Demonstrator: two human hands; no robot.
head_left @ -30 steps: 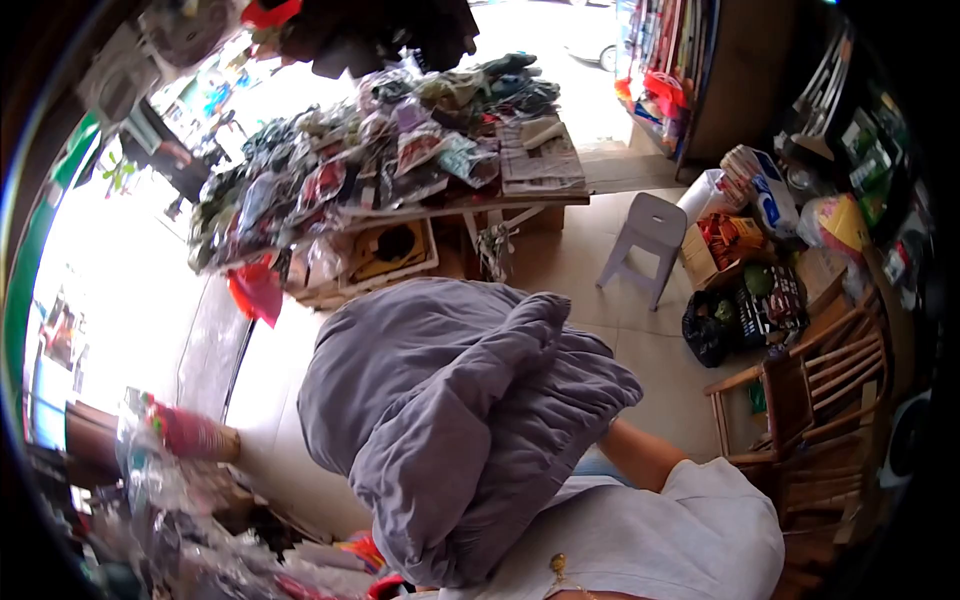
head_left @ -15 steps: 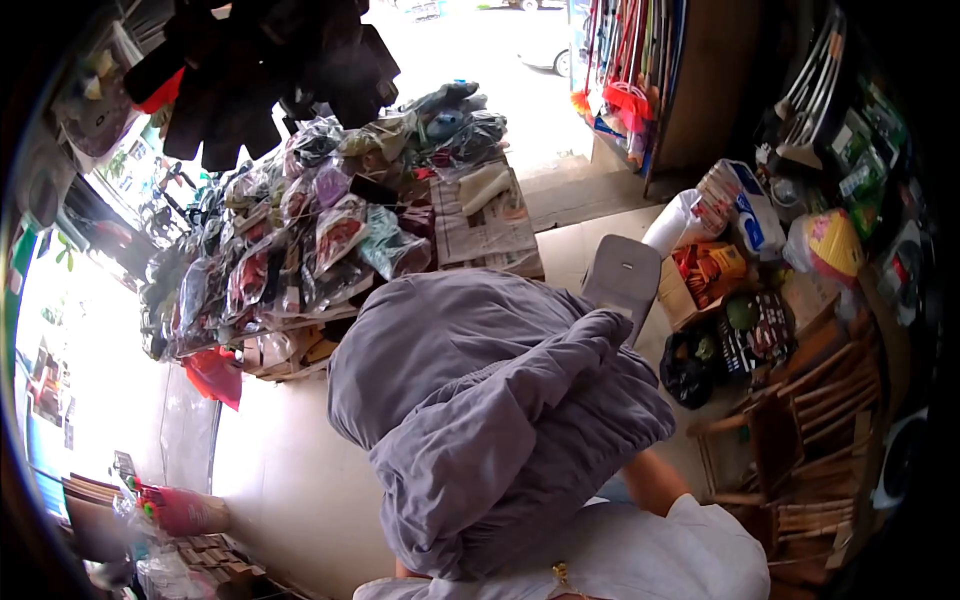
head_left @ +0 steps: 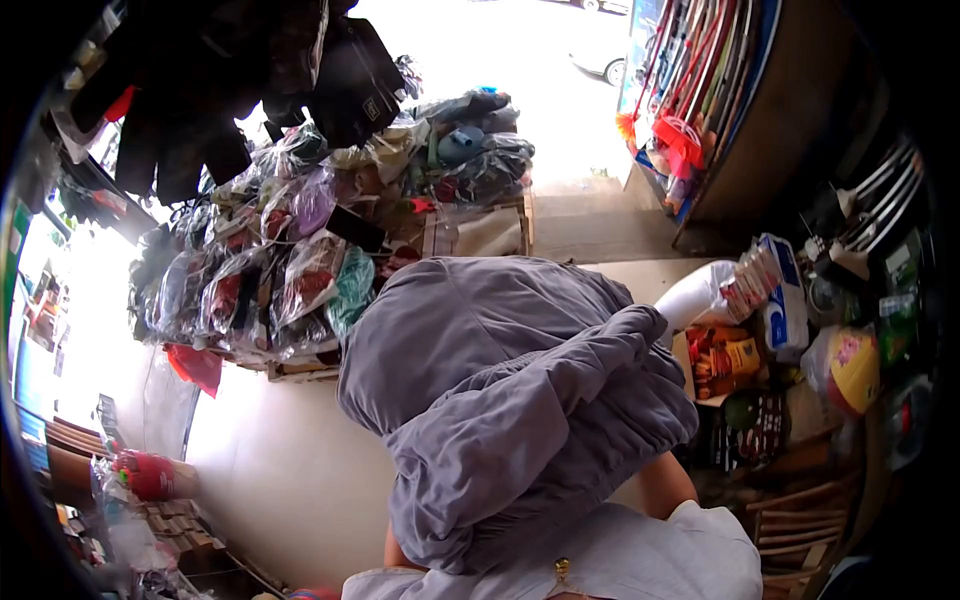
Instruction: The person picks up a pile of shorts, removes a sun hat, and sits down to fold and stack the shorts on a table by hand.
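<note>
A large grey piece of gathered fabric, like an elasticated cover, bulges in front of my chest and fills the middle of the view. A thick folded band runs diagonally across it, and its lower edge is puckered. My right forearm goes up under the right side of the cloth. Only a sliver of my left arm shows at the lower left edge. Both hands are hidden behind the fabric, so their fingers and grip cannot be seen.
A low table of plastic-bagged shoes stands ahead left, with dark goods hanging above. Mops and brooms lean by the doorway. Right are a white roll, an orange-filled box and wooden chairs.
The view has shifted, and the surroundings sit differently in it. The grey fabric lies slightly further right. A grey slotted panel seen behind it earlier is now out of sight.
</note>
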